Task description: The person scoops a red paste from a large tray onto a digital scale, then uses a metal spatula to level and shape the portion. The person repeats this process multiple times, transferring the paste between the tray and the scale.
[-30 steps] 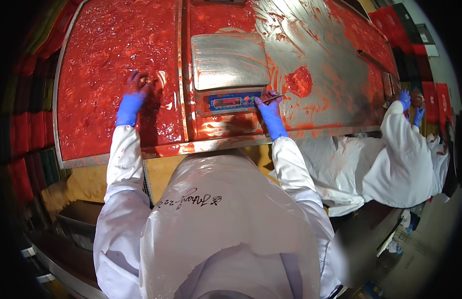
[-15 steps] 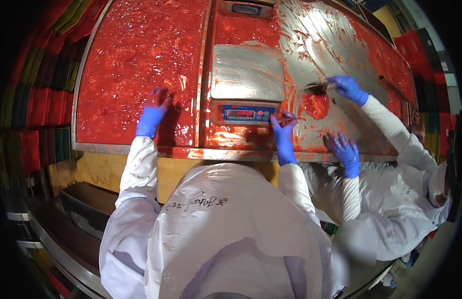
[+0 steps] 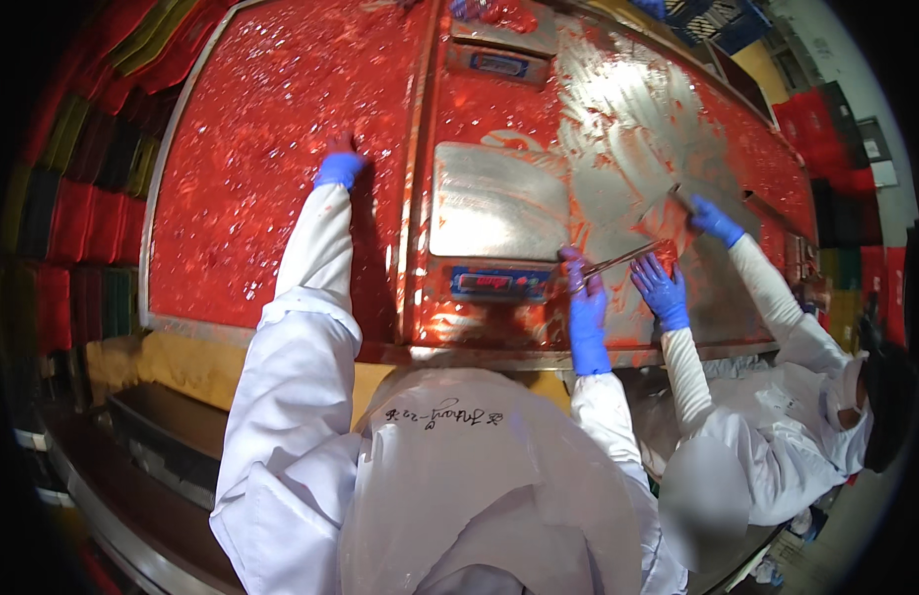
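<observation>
My left hand (image 3: 341, 167), in a blue glove, reaches forward into a glossy red mass (image 3: 261, 149) that fills a wide shallow tray. Its fingers are smeared red and blend into the mass, so their grip is hidden. Closed on a long thin metal tool (image 3: 623, 260), my right hand (image 3: 585, 315) is just right of the scale display (image 3: 497, 283). The tool points right, its tip close to a small red lump (image 3: 666, 250); its exact kind is unclear. Ahead lies the scale's flat steel plate (image 3: 499, 201), smeared but bearing nothing.
At the right, a co-worker's gloved hand (image 3: 717, 222) holds a blade-like tool (image 3: 681, 196); their other hand (image 3: 662, 294) lies near my tool. Another scale (image 3: 504, 30) stands farther off, with red material and a gloved hand on it. Stacked coloured crates (image 3: 72, 218) line the left.
My left hand has reached farther forward over the red mass. The tool in my right hand now extends to the right. The co-worker's near hand has moved up beside it. The whole view has shifted.
</observation>
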The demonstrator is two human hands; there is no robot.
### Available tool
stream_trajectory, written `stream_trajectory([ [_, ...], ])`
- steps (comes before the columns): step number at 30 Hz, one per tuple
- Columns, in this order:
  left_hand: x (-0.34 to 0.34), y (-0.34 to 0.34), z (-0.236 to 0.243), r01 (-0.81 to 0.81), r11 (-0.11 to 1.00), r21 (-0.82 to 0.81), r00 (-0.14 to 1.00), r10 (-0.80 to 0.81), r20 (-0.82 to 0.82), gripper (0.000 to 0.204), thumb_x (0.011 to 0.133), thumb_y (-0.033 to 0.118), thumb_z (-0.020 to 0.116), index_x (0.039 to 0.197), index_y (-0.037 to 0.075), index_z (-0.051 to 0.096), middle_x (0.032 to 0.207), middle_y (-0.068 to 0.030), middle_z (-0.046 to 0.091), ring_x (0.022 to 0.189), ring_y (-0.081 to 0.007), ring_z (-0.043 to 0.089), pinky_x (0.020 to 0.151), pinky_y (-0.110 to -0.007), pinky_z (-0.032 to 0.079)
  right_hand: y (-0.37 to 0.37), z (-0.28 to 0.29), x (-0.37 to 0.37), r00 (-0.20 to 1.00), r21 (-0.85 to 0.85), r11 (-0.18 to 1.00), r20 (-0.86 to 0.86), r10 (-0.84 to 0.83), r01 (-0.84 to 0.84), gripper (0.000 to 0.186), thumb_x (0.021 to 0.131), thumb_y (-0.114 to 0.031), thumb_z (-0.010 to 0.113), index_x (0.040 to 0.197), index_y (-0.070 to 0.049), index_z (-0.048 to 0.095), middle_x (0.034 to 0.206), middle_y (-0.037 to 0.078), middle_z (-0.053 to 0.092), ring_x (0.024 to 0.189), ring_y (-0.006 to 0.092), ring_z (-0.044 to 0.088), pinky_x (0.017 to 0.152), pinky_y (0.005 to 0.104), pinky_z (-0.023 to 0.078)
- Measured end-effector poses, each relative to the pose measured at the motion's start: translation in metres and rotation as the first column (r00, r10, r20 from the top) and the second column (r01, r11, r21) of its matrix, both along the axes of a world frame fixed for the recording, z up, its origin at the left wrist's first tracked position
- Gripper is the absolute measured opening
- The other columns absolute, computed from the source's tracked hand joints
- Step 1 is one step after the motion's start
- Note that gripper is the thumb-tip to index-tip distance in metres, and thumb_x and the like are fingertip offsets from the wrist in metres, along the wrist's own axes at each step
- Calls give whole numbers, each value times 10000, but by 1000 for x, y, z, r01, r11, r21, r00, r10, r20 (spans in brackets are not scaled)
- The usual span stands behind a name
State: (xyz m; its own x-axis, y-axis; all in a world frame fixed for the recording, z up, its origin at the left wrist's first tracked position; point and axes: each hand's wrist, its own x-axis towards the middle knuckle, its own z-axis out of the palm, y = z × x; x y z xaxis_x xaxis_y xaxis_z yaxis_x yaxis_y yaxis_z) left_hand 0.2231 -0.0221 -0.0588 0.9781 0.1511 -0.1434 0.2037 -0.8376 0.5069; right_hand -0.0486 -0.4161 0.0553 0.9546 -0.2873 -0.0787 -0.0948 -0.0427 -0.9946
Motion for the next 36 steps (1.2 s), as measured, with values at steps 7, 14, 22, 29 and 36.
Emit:
stream_trajectory([
  [7, -70, -22, -26, 154, 987, 45, 983, -149, -107, 244, 792, 124, 552, 1007, 22, 604, 961, -264, 618, 941, -413, 597, 835, -482, 479, 6, 16, -9, 996, 51, 997, 58, 61, -64, 281, 915, -228, 583, 1105, -20, 575, 1173, 103, 597, 1133, 190, 517, 1010, 342, 356],
  [14, -254, 18, 15, 409, 864, -292, 831, -485, -272, 319, 843, 233, 621, 1127, 93, 582, 989, -203, 638, 893, -326, 636, 781, -396, 506, 20, 5, 1, 993, 109, 989, 68, 95, -102, 234, 932, -183, 550, 1087, -12, 586, 1144, 117, 613, 1098, 190, 544, 989, 335, 380],
  [22, -176, 41, 18, 86, 994, 68, 981, -72, -178, 656, 716, 339, 712, 1290, 118, 487, 1316, -198, 438, 1224, -398, 408, 1041, -432, 352, 34, 32, 18, 973, 130, 968, 113, 201, -215, 225, 894, -197, 614, 1040, -32, 567, 1166, 108, 590, 1085, 183, 539, 988, 329, 388],
  [29, -268, -17, 37, 391, 918, 63, 907, -373, -193, 599, 673, 255, 756, 1215, 114, 545, 1259, -214, 497, 1168, -384, 464, 982, -442, 393, 12, 14, -14, 985, 143, 980, 114, 126, -142, 257, 901, -215, 609, 1071, -24, 578, 1131, 97, 611, 1088, 170, 536, 975, 320, 394],
  [36, -214, -31, 128, 47, 846, -531, 945, -210, -251, 343, 767, 165, 642, 1066, 2, 605, 967, -234, 641, 880, -343, 638, 761, -380, 508, -1, 20, -27, 994, 168, 985, 109, 9, -27, 260, 906, -224, 602, 1064, -17, 585, 1123, 104, 617, 1056, 169, 558, 963, 318, 406],
])
